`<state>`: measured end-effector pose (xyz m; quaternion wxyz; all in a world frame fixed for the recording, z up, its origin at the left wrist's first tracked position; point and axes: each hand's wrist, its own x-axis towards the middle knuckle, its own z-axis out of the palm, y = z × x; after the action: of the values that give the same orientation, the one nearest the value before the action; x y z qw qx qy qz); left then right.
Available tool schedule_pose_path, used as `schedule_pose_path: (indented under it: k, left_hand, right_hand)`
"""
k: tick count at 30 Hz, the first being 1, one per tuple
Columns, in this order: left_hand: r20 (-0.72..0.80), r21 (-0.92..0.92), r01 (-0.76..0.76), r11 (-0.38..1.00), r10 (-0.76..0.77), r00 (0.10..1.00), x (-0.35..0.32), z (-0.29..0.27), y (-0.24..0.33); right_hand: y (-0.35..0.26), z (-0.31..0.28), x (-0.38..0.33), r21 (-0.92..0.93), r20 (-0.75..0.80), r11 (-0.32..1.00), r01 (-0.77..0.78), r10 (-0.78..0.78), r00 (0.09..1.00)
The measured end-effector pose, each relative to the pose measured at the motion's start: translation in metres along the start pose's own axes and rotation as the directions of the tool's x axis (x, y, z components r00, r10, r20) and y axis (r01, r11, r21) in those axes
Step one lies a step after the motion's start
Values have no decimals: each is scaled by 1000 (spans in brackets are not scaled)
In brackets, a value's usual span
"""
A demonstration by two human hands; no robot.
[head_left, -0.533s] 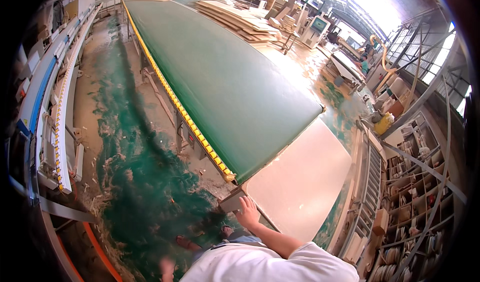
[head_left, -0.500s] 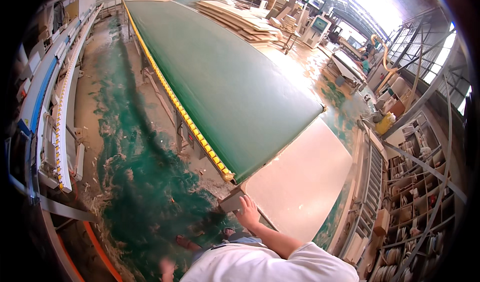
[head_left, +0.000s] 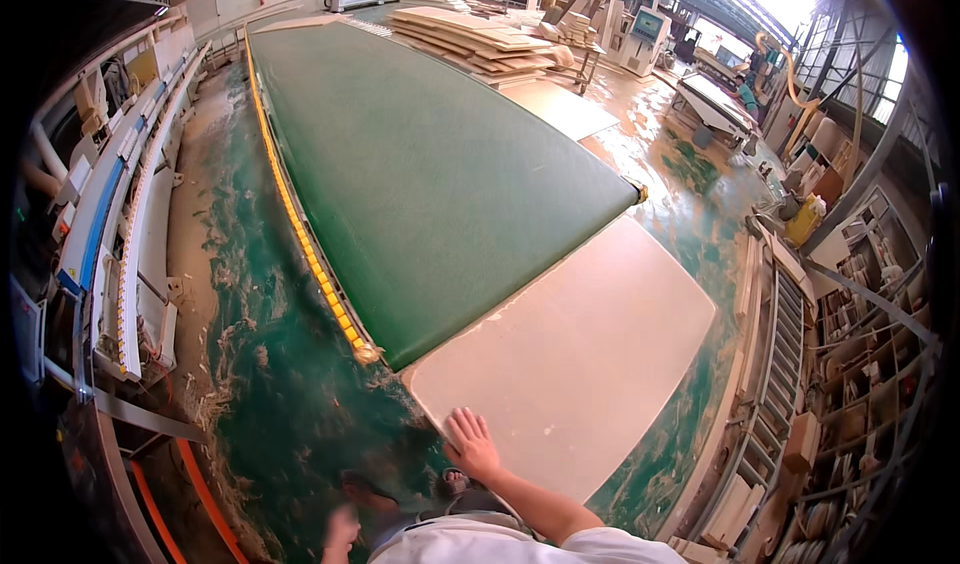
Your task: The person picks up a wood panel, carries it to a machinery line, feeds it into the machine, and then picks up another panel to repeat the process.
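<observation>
A large pale wooden board (head_left: 580, 354) lies at the near end of a long green conveyor table (head_left: 430, 164). My right hand (head_left: 472, 444) rests flat on the board's near left edge with its fingers spread and nothing gripped. My left hand (head_left: 341, 531) hangs low by my body at the picture's lower edge, blurred, over the green floor. I cannot make out whether it holds anything.
A yellow strip (head_left: 300, 234) runs along the table's left side. A machine line (head_left: 110, 224) stands at the left and a roller rack (head_left: 780, 364) with shelves at the right. Stacked boards (head_left: 470, 39) lie at the far end. Another person (head_left: 745, 92) works far off. Sawdust litters the floor (head_left: 270, 364).
My right hand has shifted from clasping the board's near corner to lying flat with spread fingers on its edge. The board reaches slightly nearer to me.
</observation>
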<state>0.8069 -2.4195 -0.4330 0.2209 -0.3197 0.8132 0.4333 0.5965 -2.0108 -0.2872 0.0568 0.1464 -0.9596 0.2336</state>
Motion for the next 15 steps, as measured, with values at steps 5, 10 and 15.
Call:
schedule_pose_path:
  k: [5, 10, 15]
  left_hand:
    - [103, 261, -223, 939, 203, 974, -80, 31, 118]
    - [204, 242, -249, 938, 202, 958, -81, 41, 88]
    - [136, 217, -124, 968, 96, 986, -89, 28, 44]
  right_hand:
    - [30, -4, -17, 63, 12, 996, 58, -59, 998]
    - [36, -12, -23, 76, -31, 994, 84, -82, 996]
    - [73, -12, -72, 138, -11, 984, -111, 113, 994]
